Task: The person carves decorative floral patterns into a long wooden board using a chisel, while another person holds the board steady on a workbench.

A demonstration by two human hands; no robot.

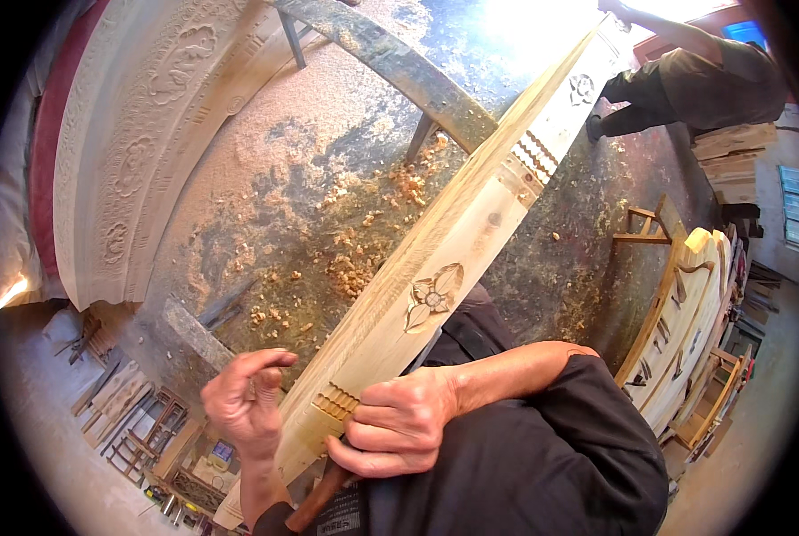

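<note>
A long pale wooden beam [453,234] runs diagonally from the lower left to the far upper right, with carved flowers and rows of wavy grooves on its face. My right hand [398,427] is closed in a fist against the near part of the beam, beside the grooves. A brown wooden handle [322,497] comes out beneath this fist; the tool's head does not show. My left hand [246,400] is raised at the beam's left edge. Its fingers are loosely curled, with a gap between thumb and forefinger and nothing visible in them.
Another person [677,89] stands at the beam's far end. A worn wooden bench [391,64] meets the beam's left side. Wood shavings [350,272] litter the floor. A large carved panel [131,134] stands at left; several tools lie on a pale bench [685,313] at right.
</note>
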